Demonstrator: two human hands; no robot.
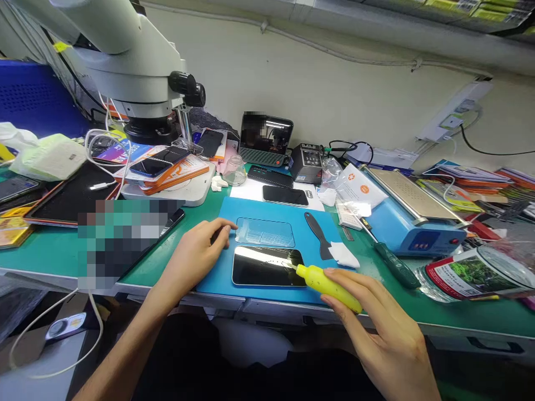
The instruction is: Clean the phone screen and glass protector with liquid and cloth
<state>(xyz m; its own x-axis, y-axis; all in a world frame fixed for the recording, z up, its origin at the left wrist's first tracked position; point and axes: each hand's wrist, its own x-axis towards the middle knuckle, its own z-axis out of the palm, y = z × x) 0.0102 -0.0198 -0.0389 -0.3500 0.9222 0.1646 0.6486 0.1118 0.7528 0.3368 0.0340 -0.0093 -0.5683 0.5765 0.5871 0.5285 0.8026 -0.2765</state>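
Right hand (376, 323): nearest — fingers wrapped round the yellow bottle (328, 285), nozzle tip on the phone's right end.
Phone (267, 266): flat on the blue mat (267, 217), near edge.
Left hand (194, 257): fingers loosely spread, steadying at the phone's left end.
Progress: liquid being applied — the clear film (264, 233) just beyond lies unused.

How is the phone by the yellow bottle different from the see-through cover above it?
The phone is dark and shiny; the clear cover shows the blue mat through it. The yellow bottle in the right hand touches the phone, not the cover. Both lie flat.
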